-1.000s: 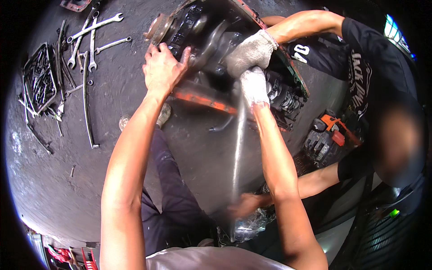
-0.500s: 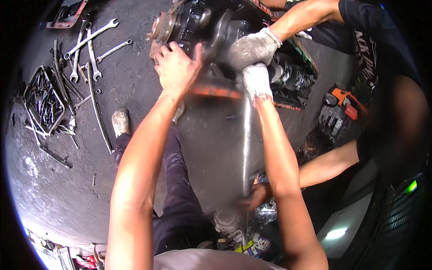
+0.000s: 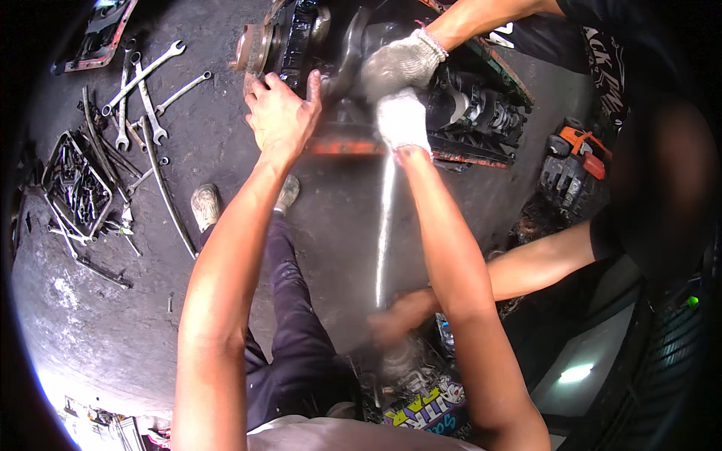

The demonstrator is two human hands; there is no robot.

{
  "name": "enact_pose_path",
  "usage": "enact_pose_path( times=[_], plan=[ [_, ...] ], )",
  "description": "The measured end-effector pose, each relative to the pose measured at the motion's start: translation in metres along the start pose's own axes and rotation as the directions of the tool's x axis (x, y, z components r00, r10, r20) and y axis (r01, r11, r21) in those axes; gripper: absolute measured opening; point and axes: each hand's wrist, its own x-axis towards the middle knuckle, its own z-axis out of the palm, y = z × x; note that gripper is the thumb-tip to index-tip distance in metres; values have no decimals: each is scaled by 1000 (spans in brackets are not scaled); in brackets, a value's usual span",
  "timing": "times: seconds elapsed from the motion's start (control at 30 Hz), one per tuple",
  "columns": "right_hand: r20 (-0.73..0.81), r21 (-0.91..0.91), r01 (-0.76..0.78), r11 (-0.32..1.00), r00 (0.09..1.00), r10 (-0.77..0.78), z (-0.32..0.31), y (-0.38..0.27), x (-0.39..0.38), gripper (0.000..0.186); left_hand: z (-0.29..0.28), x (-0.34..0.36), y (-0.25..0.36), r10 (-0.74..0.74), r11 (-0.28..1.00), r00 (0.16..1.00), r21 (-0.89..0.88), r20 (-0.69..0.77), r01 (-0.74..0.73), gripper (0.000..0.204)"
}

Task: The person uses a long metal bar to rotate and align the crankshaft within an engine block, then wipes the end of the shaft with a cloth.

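My left hand (image 3: pixel 280 116) is bare, its fingers spread and thumb stretched out, against the near left part of a dark, oily engine block (image 3: pixel 304 45) with a crankshaft (image 3: pixel 353 41) in it. In a white knit glove, my right hand (image 3: pixel 404 122) is closed at the upper end of a long shiny metal bar (image 3: pixel 385 233); its fingertips are hidden. A co-worker's gloved hand (image 3: pixel 402 66) sits just beyond it, over the engine. The co-worker's other, bare hand (image 3: pixel 404 316), blurred, is at the bar's near end.
Several wrenches (image 3: pixel 147 79) lie on the dark floor at left, beside a tray of small tools (image 3: pixel 56 184) and a thin curved rod (image 3: pixel 169 195). An orange-and-grey machine (image 3: pixel 571 165) stands at right. My shoes (image 3: pixel 204 207) are below the engine. The co-worker leans in from the right.
The bar's near end has swung left together with the co-worker's bare hand. My gloved right hand and the co-worker's glove appear farther left; the view has shifted slightly too. My left hand stays at the engine.
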Motion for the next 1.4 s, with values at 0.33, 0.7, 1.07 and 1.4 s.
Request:
enact_pose_path(
  times=[0.33, 0.7, 1.07, 1.4],
  plan=[
    [13, -145, 26, 989, 1000, -25, -4, -6, 4, 20, 1, 1, 1, 10, 1000, 999, -18, -30, -11, 77],
    [-126, -100, -205, 974, 973, 192, 17, -16, 10, 38, -6, 3, -2, -21, 999, 998, -46, 63, 24, 76],
    [-782, 387, -196, 901, 448, 434, 60, -15, -26, 48, -3, -1, -6, -7, 999, 1000, -42, -16, 6, 79],
    [44, 929, -254, 270, 800, 598, 29, 25, -118, 33, 8, -6, -4, 33, 996, 995, -76, -96, -40, 78]
  ],
)
